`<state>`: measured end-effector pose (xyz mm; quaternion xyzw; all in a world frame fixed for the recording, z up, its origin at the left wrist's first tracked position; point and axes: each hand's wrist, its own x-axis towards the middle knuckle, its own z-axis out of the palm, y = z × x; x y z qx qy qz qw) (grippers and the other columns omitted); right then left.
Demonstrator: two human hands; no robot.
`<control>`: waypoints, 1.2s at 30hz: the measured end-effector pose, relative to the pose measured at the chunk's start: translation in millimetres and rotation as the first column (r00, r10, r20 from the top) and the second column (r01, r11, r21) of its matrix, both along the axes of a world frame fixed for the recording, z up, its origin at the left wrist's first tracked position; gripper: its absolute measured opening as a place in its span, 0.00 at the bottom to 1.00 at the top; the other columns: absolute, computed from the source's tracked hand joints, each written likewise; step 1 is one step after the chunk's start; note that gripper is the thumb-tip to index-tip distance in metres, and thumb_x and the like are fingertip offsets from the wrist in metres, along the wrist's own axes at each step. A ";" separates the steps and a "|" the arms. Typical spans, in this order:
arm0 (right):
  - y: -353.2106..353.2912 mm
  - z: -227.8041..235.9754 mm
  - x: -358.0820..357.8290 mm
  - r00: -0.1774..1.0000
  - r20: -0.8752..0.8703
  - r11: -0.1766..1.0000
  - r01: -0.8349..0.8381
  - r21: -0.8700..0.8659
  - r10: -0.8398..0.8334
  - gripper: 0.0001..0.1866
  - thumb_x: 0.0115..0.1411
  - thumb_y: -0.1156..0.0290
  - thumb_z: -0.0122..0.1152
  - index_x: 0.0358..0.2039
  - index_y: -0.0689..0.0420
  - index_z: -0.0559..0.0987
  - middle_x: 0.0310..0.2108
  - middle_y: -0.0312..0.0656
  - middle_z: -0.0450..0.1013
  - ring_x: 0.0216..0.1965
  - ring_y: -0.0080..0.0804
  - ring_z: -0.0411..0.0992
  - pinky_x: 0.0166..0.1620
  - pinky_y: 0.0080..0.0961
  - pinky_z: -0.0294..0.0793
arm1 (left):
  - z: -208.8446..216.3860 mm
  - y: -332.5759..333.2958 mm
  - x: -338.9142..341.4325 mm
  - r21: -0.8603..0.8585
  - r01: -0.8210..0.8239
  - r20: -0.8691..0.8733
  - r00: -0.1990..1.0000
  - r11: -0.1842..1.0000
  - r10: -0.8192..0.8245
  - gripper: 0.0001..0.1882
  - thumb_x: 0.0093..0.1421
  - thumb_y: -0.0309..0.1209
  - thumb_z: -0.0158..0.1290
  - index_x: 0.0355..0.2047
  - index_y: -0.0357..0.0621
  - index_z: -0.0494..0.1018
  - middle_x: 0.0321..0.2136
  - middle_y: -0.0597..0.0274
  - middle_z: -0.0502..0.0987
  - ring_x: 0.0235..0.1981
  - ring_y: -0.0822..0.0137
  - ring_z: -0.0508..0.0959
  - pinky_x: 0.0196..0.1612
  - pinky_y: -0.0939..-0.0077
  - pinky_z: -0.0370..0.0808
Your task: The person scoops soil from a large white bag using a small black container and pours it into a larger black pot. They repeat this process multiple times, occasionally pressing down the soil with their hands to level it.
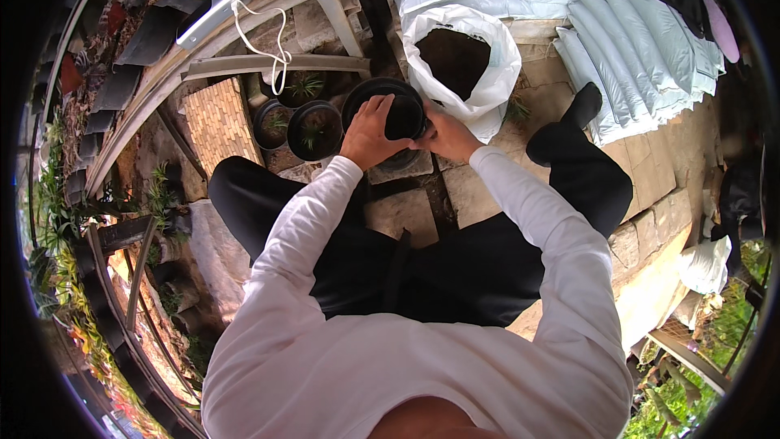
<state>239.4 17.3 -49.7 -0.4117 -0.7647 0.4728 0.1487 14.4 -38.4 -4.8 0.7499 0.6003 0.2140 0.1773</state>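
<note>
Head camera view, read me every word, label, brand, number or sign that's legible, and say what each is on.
None can be read.
Pale stacked bags: no legible print.
Open white sack: no legible print.
Long pale device: any marking is too small to read.
Held black pot: no visible lettering.

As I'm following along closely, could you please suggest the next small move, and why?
Perhaps tilt the small round black pot over the wide round black tub, since the left hand and right hand hold it from either side there.
</note>
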 end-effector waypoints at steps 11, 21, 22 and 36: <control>4.9 -11.5 3.0 1.000 0.010 0.999 -0.025 -0.049 0.025 0.59 0.55 0.51 0.79 0.75 0.60 0.52 0.34 0.48 0.83 0.41 0.47 0.83 0.49 0.40 0.79 | 8.6 6.9 6.0 0.001 -0.050 -0.009 0.999 0.999 0.050 0.49 0.50 0.47 0.73 0.67 0.36 0.67 0.57 0.47 0.72 0.61 0.44 0.74 0.65 0.54 0.71; 4.1 -7.0 2.8 0.998 0.054 0.999 -0.024 -0.041 0.026 0.56 0.54 0.49 0.79 0.73 0.62 0.56 0.36 0.50 0.82 0.41 0.47 0.82 0.47 0.40 0.79 | 10.0 4.5 2.8 0.024 -0.066 0.010 0.998 0.998 0.066 0.50 0.49 0.50 0.73 0.67 0.37 0.68 0.55 0.46 0.73 0.59 0.43 0.74 0.64 0.54 0.72; 6.6 -5.5 2.7 0.996 0.087 0.999 -0.028 -0.038 0.032 0.56 0.54 0.49 0.79 0.73 0.62 0.57 0.37 0.50 0.82 0.41 0.48 0.82 0.47 0.40 0.79 | 9.6 5.2 2.2 0.034 -0.068 0.015 0.998 0.997 0.068 0.50 0.49 0.50 0.73 0.67 0.37 0.68 0.55 0.46 0.73 0.59 0.43 0.74 0.63 0.53 0.73; 4.1 -11.2 2.6 0.997 0.074 0.999 -0.031 -0.031 0.033 0.61 0.54 0.48 0.79 0.76 0.63 0.51 0.33 0.49 0.83 0.41 0.48 0.82 0.47 0.40 0.78 | 8.1 6.0 1.2 -0.012 -0.053 -0.003 0.999 0.999 0.053 0.52 0.48 0.51 0.73 0.67 0.37 0.66 0.56 0.45 0.73 0.61 0.42 0.74 0.64 0.52 0.71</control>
